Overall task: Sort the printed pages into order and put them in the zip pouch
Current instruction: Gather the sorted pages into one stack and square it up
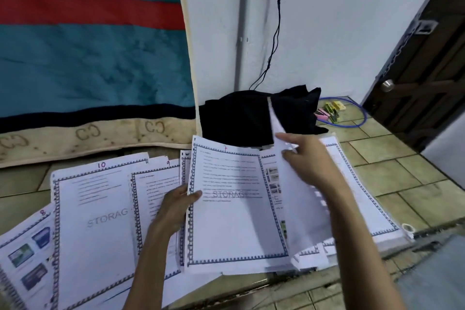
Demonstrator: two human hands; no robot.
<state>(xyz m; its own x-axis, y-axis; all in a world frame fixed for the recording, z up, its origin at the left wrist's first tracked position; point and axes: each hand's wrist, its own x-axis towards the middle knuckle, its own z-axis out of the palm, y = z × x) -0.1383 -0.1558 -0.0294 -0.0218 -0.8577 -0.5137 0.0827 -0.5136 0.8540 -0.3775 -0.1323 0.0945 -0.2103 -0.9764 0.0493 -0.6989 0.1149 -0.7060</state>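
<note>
Printed pages with blue borders lie spread on the floor. The page numbered 10 [93, 209] lies at the left, page 9 [151, 184] beside it, page 8 [25, 246] at the far left. My left hand [176, 206] grips the left edge of the page numbered 7 [234, 209], which tops a small stack. My right hand [309, 158] pinches a loose sheet [299, 199] lifted on edge over the stack. A clear plastic zip pouch [392, 224] lies under the pages at the right.
A black cloth [251, 116] sits against the white wall behind the pages. A teal and red blanket [88, 58] hangs at the left. A blue cable loop and small coloured items [332, 111] lie on the tiled floor near a dark door [427, 70].
</note>
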